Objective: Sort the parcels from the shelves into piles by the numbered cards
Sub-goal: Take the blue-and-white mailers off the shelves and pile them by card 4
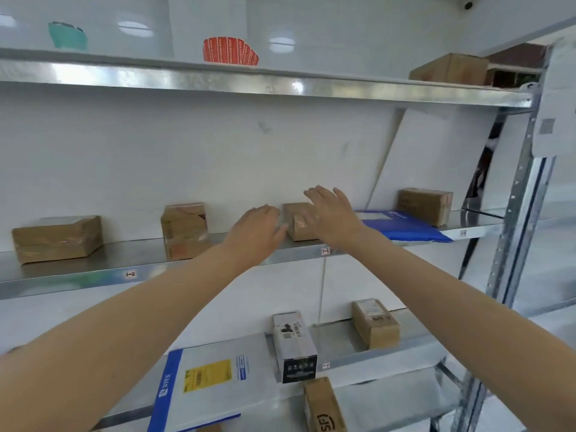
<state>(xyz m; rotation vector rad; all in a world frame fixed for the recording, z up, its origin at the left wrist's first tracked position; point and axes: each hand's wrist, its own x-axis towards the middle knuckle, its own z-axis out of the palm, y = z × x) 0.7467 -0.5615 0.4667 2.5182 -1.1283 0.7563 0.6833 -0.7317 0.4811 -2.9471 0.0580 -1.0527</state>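
Note:
A small brown cardboard parcel [300, 220] stands on the middle metal shelf [93, 272]. My left hand [257, 233] reaches to its left side, fingers apart, fingertips close to the box. On the parcel's right and partly in front of it, my right hand [333, 213] is spread open. Neither hand grips anything. Other parcels on the same shelf: a flat brown box [57, 238] at far left, a taped brown box [184, 230], a blue mailer bag [402, 226] and a brown box [425, 205] at right.
The lower shelf holds a white-and-blue mailer [205, 385], a black-and-white box [294, 347], a brown box [375, 322] and an SF-marked box [324, 406]. The top shelf carries a red bag [230, 51], a teal bag [67, 35] and a brown box [452, 68]. A steel upright [511, 213] stands at right.

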